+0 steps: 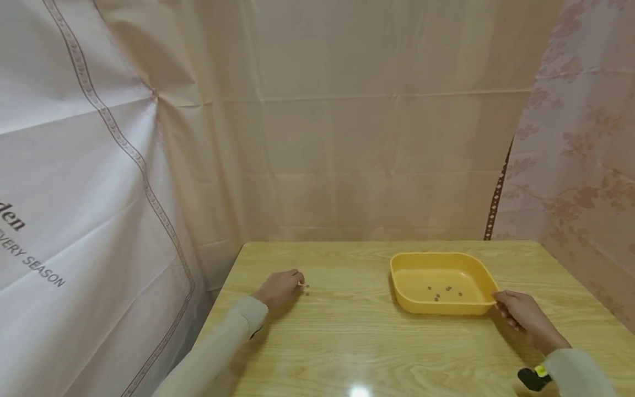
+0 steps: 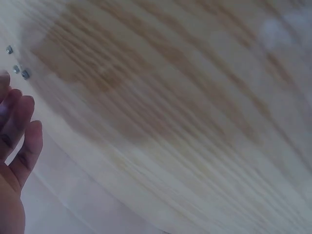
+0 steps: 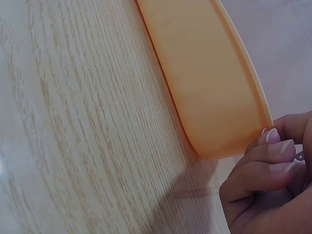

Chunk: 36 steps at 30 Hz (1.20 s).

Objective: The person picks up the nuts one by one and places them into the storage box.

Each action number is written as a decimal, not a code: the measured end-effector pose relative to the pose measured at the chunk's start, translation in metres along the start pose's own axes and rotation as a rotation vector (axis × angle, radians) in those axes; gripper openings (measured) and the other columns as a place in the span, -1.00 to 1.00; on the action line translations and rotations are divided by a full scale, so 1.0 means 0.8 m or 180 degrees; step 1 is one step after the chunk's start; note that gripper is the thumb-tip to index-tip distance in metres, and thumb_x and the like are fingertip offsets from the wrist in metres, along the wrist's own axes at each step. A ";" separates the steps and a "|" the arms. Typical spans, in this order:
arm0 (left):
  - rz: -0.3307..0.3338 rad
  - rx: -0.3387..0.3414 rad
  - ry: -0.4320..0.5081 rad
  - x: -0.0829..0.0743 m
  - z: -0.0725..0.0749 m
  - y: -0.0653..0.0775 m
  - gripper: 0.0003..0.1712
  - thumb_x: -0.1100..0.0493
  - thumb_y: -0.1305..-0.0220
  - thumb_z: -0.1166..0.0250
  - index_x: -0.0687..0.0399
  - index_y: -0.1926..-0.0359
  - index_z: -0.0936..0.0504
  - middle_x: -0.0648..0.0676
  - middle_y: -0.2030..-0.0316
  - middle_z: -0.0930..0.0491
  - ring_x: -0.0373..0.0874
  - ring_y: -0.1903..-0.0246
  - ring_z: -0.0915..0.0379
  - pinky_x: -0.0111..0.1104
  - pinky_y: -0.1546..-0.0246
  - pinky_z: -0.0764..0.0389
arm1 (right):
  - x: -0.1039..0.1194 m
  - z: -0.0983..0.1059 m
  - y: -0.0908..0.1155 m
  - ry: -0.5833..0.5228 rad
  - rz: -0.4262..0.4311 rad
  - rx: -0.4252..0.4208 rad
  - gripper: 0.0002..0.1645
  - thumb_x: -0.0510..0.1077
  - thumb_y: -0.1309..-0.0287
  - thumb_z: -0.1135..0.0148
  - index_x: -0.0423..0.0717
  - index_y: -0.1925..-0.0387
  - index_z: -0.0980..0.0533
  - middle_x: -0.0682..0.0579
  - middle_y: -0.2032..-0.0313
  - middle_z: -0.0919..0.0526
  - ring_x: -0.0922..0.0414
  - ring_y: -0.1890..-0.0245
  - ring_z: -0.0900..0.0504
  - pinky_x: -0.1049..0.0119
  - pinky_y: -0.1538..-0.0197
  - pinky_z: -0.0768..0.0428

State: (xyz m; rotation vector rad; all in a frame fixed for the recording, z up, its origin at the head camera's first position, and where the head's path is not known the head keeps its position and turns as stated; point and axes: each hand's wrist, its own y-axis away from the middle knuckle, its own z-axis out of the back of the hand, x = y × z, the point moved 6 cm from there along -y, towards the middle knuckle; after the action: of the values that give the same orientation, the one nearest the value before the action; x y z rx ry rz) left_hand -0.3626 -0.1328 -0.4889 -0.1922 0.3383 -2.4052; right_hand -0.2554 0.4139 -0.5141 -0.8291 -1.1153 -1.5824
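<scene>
Small grey metal pieces that look like nuts lie on the table just past the fingertips of my left hand. Three of them show in the left wrist view, where the fingers are loosely bent and no held piece can be seen. On the right stands a shallow yellow tray with rounded corners. Several similar nuts lie scattered on its floor. My right hand pinches the tray's rim at the front right corner, thumb and fingers meeting on the edge.
A light wood-grain table carries everything. Beige cloth hangs behind it, with printed cloth on the left and flowered cloth on the right. A black and yellow strap piece sits by the right sleeve.
</scene>
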 end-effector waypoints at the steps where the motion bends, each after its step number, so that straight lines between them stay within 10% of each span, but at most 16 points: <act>1: 0.0025 0.0012 -0.0018 0.002 0.000 0.002 -0.88 0.16 -0.42 -0.35 0.11 0.14 -0.69 0.01 0.26 -0.65 -0.15 0.34 -0.63 -0.35 0.31 -0.65 | 0.000 0.000 0.000 -0.0002 0.0003 -0.0001 -0.55 0.02 -0.61 0.12 -0.05 0.44 -0.45 0.16 0.55 -0.39 0.29 0.62 -0.32 0.39 0.55 -0.41; 36: 0.0017 0.0336 -0.0040 0.005 -0.010 0.010 -0.93 0.13 -0.43 -0.34 0.02 0.21 -0.67 -0.06 0.26 -0.60 -0.22 0.30 -0.58 -0.41 0.28 -0.62 | 0.002 0.001 0.002 0.0149 -0.0045 -0.0014 -0.54 0.05 -0.60 0.13 -0.04 0.44 -0.43 0.15 0.55 -0.40 0.27 0.62 -0.33 0.38 0.53 -0.42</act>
State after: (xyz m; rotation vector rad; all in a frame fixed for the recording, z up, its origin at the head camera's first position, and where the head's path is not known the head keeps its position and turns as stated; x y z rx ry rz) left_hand -0.3627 -0.1395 -0.4987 -0.1584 0.2049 -2.4081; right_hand -0.2543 0.4141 -0.5117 -0.7846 -1.0869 -1.6086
